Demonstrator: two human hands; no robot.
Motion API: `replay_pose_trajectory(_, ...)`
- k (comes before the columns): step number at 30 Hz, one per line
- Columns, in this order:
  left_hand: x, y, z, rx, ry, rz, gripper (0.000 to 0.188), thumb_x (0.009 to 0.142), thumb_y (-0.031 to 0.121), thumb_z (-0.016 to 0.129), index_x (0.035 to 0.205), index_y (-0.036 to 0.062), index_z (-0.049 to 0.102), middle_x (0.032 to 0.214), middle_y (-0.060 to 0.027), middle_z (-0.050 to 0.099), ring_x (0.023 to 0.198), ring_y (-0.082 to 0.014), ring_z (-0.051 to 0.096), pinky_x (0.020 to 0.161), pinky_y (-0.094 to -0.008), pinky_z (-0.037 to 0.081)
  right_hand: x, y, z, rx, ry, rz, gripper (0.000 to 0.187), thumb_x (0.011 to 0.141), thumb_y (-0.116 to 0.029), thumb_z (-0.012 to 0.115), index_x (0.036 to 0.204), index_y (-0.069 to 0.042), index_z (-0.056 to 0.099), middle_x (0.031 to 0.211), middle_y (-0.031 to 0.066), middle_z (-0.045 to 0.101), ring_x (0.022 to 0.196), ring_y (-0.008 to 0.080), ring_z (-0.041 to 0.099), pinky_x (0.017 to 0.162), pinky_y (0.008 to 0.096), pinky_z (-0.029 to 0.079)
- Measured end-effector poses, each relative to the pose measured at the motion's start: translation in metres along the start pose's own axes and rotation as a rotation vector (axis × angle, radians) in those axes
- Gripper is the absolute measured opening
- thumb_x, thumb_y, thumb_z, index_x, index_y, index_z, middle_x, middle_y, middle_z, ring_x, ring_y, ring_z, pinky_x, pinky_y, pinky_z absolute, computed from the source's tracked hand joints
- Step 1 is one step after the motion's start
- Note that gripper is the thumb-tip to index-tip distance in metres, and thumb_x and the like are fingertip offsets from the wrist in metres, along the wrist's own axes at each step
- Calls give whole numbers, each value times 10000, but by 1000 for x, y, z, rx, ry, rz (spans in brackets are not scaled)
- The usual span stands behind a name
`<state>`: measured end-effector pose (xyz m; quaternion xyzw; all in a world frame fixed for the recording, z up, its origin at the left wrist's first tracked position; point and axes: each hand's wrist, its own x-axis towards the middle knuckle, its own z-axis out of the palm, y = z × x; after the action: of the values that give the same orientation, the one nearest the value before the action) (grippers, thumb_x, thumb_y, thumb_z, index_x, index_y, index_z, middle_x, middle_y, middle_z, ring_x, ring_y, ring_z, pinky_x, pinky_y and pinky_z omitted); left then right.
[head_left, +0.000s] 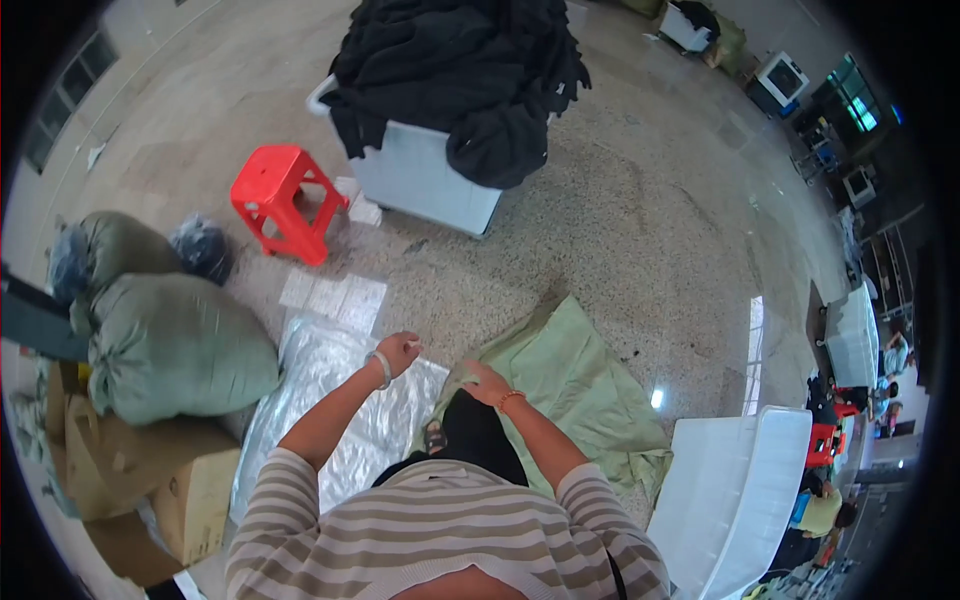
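My left hand (399, 350), with a pale bangle at its wrist, hovers over the edge of a clear plastic sheet (300, 400) spread on the floor. Its fingers are curled into a pinch; whatever is in them is too small to make out. My right hand (486, 384), wearing a beaded bracelet, is held a little nearer and to the right, in front of a green woven sack (580, 390) lying flat. Its fingers are loosely apart and hold nothing that I can see. The sack lies to the right of the plastic sheet, partly behind my leg.
Stuffed green sacks (185, 345) and open cardboard boxes (190, 490) crowd the left side. A red stool (285, 195) stands ahead, beside a white bin (425, 185) heaped with black garments (450, 70). Another white bin (735, 500) is close at right. People work at far right.
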<state>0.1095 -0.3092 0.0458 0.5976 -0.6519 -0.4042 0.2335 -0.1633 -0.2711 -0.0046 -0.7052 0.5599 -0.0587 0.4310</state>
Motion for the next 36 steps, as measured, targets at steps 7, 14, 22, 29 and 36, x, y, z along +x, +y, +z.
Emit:
replay_pose_trajectory(7, 240, 69, -21, 107, 14, 344, 290, 796, 208, 659, 1041, 52, 654, 876, -161, 647, 823, -309, 624, 777, -398, 503, 254, 26, -70, -241, -2, -72, 715, 771, -297, 699, 1406, -206, 384, 1275, 214, 504, 1212, 441, 449, 950, 555, 414)
replay_pose_trajectory(14, 415, 83, -128, 699, 283, 298, 498, 712, 215, 702, 1182, 125, 566, 1276, -148, 478, 1211, -335, 439, 962, -496, 367, 380, -40, -209, -445, 256, -130, 655, 781, -344, 678, 1344, -96, 452, 1281, 236, 507, 1205, 386, 475, 908, 497, 463)
replay_pose_trajectory(22, 501, 61, -195, 863, 107, 495, 439, 692, 196, 719, 1086, 99, 553, 1141, -130, 512, 1137, -304, 481, 972, -459, 366, 401, -73, -303, -389, 691, -247, 336, 795, -283, 658, 986, -8, 633, 1012, 179, 657, 1031, 357, 592, 913, 479, 438)
replay_pose_trajectory(29, 551, 20, -218, 1000, -140, 242, 444, 716, 260, 732, 1099, 82, 594, 989, -136, 655, 905, -310, 648, 796, -449, 485, 437, -115, -380, -284, 434, -55, 334, 725, -341, 695, 793, -14, 677, 803, 193, 648, 806, 368, 625, 732, 485, 481)
replay_pose_trajectory(36, 597, -15, -192, 1093, -200, 231, 297, 724, 120, 591, 1011, 71, 652, 893, -186, 680, 807, -378, 672, 719, -506, 531, 469, -90, -361, -164, 275, 10, 513, 756, -487, 645, 859, 12, 702, 827, 226, 674, 828, 372, 662, 772, 461, 518)
